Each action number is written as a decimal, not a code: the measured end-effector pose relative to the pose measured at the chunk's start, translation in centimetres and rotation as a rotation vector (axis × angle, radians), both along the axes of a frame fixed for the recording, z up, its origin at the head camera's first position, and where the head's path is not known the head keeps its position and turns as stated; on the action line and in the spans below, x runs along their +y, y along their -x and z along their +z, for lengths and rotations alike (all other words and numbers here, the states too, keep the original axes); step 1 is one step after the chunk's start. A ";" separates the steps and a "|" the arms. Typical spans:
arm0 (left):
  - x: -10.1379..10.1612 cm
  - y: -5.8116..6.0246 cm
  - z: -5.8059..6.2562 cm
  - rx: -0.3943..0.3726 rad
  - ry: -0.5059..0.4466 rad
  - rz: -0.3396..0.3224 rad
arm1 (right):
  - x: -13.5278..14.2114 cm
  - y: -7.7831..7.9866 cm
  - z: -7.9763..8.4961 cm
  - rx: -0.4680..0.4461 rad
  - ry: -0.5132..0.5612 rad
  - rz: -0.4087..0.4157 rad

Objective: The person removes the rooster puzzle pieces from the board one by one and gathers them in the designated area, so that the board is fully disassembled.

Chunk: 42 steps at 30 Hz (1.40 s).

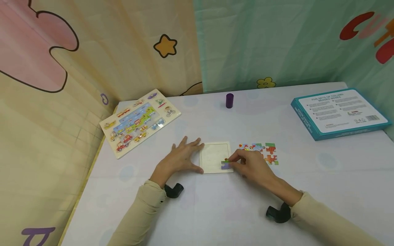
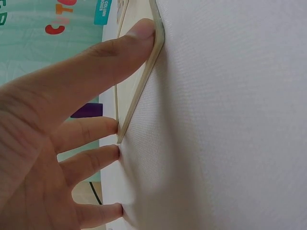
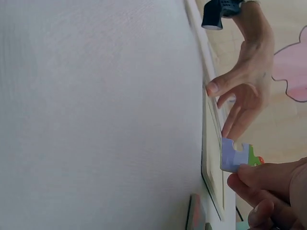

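A square wooden puzzle tray [image 1: 212, 155] with a raised rim lies flat on the table. Its left side is touched by my left hand [image 1: 181, 158], fingers spread and fairly straight; the thumb [image 2: 142, 29] rests at the near corner and a fingertip at the far one. My right hand [image 1: 252, 167] pinches a purple and green jigsaw piece [image 3: 234, 154] between thumb and fingers, over the tray's near right part. Several colourful jigsaw pieces [image 1: 271, 153] lie right of the tray, partly hidden behind that hand.
A wooden picture board [image 1: 140, 123] with vehicle shapes lies at the back left. Towards the back edge stands a dark purple cylinder [image 1: 229, 100]. A teal-edged box [image 1: 341, 112] lies at the right. Curtains hang behind the table.
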State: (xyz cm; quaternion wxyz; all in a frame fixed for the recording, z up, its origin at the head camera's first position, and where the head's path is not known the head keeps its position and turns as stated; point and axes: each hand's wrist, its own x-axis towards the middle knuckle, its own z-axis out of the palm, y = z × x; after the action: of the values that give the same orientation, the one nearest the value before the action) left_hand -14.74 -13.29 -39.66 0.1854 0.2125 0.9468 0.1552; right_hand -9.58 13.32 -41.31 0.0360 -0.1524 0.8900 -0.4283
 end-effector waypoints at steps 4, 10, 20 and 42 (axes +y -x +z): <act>0.0 0.0 0.1 -0.001 -0.002 -0.001 | 1.8 0.0 0.2 -0.035 0.030 -0.046; -0.1 -0.1 0.3 0.004 -0.006 -0.002 | 5.8 -0.9 0.3 -0.095 -0.006 -0.119; -0.2 -0.1 0.5 -0.006 0.014 0.000 | 11.7 -2.8 0.3 -0.141 -0.111 -0.232; -0.3 -0.2 0.2 -0.002 0.004 0.001 | 11.9 -3.1 -0.3 -0.100 -0.220 -0.235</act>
State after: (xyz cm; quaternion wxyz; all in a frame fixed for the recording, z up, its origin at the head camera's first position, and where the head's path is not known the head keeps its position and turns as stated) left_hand -14.55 -13.62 -39.41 0.1869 0.2117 0.9469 0.1535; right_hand -6.48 25.23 -41.57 0.0464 -0.0208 0.9403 -0.3366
